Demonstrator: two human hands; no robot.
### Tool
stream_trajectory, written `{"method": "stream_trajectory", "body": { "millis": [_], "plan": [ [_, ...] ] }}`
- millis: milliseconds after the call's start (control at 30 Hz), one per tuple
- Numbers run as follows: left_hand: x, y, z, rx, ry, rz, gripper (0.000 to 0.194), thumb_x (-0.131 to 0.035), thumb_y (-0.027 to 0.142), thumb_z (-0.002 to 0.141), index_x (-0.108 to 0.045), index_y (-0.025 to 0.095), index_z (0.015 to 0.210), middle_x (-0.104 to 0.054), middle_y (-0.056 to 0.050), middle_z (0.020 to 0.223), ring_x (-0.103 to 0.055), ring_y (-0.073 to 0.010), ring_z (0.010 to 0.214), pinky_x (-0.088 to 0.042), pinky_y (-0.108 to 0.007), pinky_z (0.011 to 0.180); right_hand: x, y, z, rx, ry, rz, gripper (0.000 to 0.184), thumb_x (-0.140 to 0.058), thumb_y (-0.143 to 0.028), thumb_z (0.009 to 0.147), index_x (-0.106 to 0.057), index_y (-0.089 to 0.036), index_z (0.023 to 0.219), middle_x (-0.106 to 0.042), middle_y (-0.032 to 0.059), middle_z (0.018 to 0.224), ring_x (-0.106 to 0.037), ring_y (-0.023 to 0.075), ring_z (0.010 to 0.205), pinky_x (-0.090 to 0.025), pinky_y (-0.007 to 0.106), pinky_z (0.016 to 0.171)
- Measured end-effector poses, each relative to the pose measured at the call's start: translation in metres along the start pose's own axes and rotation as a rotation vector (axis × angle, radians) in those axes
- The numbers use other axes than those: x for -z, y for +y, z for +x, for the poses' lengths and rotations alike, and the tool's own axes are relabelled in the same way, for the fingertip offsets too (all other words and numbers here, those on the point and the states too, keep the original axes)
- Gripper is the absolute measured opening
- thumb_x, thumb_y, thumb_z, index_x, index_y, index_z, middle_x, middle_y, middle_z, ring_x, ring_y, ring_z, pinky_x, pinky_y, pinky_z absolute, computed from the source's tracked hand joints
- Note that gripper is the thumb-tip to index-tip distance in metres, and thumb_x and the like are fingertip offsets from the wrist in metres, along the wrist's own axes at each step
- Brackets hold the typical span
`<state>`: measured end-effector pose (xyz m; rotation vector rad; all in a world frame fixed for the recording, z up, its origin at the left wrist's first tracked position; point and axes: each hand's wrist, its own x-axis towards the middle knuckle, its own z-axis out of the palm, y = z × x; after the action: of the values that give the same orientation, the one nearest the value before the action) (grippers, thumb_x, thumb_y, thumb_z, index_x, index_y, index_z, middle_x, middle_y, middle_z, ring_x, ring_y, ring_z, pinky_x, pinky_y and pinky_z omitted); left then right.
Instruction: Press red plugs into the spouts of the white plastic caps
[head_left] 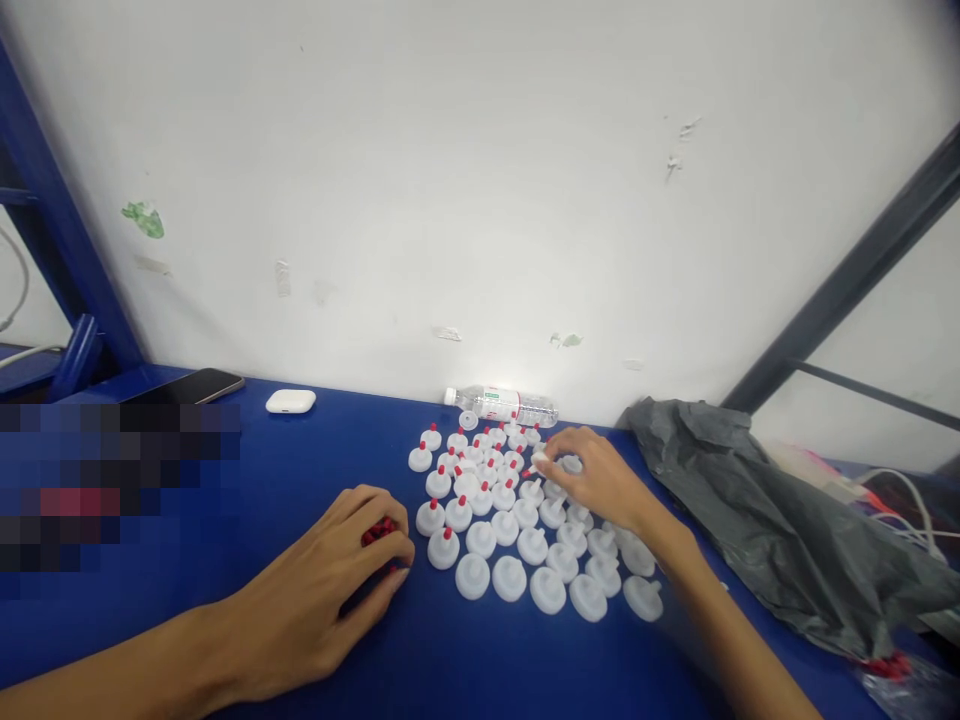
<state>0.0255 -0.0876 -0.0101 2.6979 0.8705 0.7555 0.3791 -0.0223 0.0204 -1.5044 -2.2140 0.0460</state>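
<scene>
My left hand (352, 570) is curled on the blue tabletop, its fingers cupped round a heap of small red tip caps (381, 530). Rows of round white nozzle lids (532, 545) stand to its right, mostly with the spouts up. Those on the left and at the back carry red caps on their spouts; the near and right ones have bare spouts. Over the back right of the group, my right hand (596, 475) pinches a tilted white lid (538, 461) with a red tip pointing down left. The fingertips partly hide this lid, and the hand covers some lids beneath.
A clear plastic bottle (502, 404) lies by the wall behind the lids. A white earbud case (291, 402) and a phone (196, 386) rest at the back left. A dark grey plastic bag (757, 510) spreads along the right side, with more red pieces (889, 667) near its lower end.
</scene>
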Motion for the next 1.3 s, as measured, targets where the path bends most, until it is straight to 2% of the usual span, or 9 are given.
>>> {"method": "stream_trajectory", "body": {
  "millis": [100,200,367,500,867,1000,1100,1233,1300],
  "plan": [
    [0.002,0.001,0.001,0.0,0.175,-0.003,0.019,-0.046,0.012,0.099,-0.06,0.022,0.107,-0.058,-0.006,0.112,-0.05,-0.0218,0.109,-0.045,-0.034,0.092,0.011,-0.015,-0.002,-0.027,0.106,0.141,0.024,-0.058,-0.042,0.097,-0.065,-0.023,0.085,-0.074,0.0035,0.111,-0.069,0.0224,0.102,-0.05,0.037,0.093],
    [0.004,0.0,0.001,0.02,0.297,0.044,0.015,-0.05,0.017,0.099,-0.059,0.022,0.109,-0.058,-0.006,0.107,-0.05,-0.0228,0.105,-0.044,-0.036,0.09,0.011,-0.049,-0.007,0.024,0.133,0.354,0.024,-0.066,-0.041,0.095,-0.06,-0.023,0.08,-0.076,0.0012,0.1,-0.072,0.0205,0.094,-0.054,0.033,0.086],
    [0.002,-0.007,0.0,-0.021,0.29,0.143,0.018,-0.064,0.025,0.096,-0.058,0.023,0.114,-0.062,-0.005,0.105,-0.051,-0.0231,0.099,-0.042,-0.037,0.087,-0.014,-0.113,-0.02,0.212,0.025,0.613,0.029,-0.081,-0.038,0.085,-0.062,-0.026,0.104,-0.076,-0.0009,0.107,-0.073,0.0166,0.095,-0.058,0.028,0.082],
    [0.002,-0.008,-0.001,-0.114,0.234,0.151,0.012,-0.054,0.014,0.101,-0.06,0.022,0.107,-0.064,-0.003,0.096,-0.051,-0.021,0.092,-0.041,-0.035,0.082,-0.029,-0.134,-0.027,0.358,0.048,0.576,0.034,-0.079,-0.039,0.087,-0.066,-0.028,0.116,-0.077,-0.0031,0.106,-0.073,0.0134,0.09,-0.057,0.024,0.085],
    [0.003,0.007,0.001,-0.145,0.135,0.046,0.026,-0.036,0.007,0.101,-0.055,0.021,0.089,-0.06,-0.001,0.079,-0.05,-0.0184,0.073,-0.043,-0.035,0.072,-0.037,-0.133,-0.032,0.55,0.06,0.451,0.033,-0.064,-0.043,0.098,-0.059,-0.024,0.125,-0.078,0.0011,0.102,-0.074,0.0131,0.085,-0.06,0.023,0.08],
    [-0.009,0.006,-0.007,-0.082,0.319,0.041,0.028,-0.03,0.018,0.107,-0.057,0.025,0.113,-0.07,-0.002,0.098,-0.063,-0.0195,0.089,-0.05,-0.036,0.09,-0.032,-0.136,-0.029,0.727,0.214,0.29,0.031,-0.06,-0.027,0.102,-0.058,-0.019,0.132,-0.078,0.0045,0.114,-0.074,0.015,0.105,-0.058,0.025,0.099],
    [-0.019,0.001,-0.015,-0.016,0.4,0.029,0.03,-0.031,0.029,0.109,-0.057,0.028,0.123,-0.072,-0.002,0.106,-0.066,-0.0207,0.094,-0.054,-0.035,0.092,-0.029,-0.138,-0.028,0.815,0.293,0.157,0.034,-0.056,-0.017,0.101,-0.059,-0.014,0.135,-0.077,0.0066,0.117,-0.073,0.016,0.11,-0.058,0.028,0.102],
    [-0.013,-0.008,-0.016,0.262,0.384,-0.093,0.032,-0.036,0.037,0.109,-0.06,0.024,0.092,-0.066,0.001,0.084,-0.06,-0.0184,0.075,-0.056,-0.03,0.077,-0.015,-0.11,-0.026,0.859,0.398,0.007,0.041,-0.054,-0.007,0.097,-0.06,-0.012,0.137,-0.074,0.0095,0.124,-0.067,0.0218,0.122,-0.058,0.035,0.105],
    [-0.001,-0.01,-0.012,0.327,0.383,-0.139,0.041,-0.032,0.034,0.11,-0.047,0.023,0.073,-0.052,0.003,0.067,-0.051,-0.0156,0.064,-0.051,-0.028,0.07,-0.003,-0.082,-0.022,0.646,0.57,-0.069,0.041,-0.057,-0.006,0.096,-0.063,-0.022,0.134,-0.075,0.0053,0.123,-0.071,0.0208,0.115,-0.061,0.036,0.1]
  ]
}}
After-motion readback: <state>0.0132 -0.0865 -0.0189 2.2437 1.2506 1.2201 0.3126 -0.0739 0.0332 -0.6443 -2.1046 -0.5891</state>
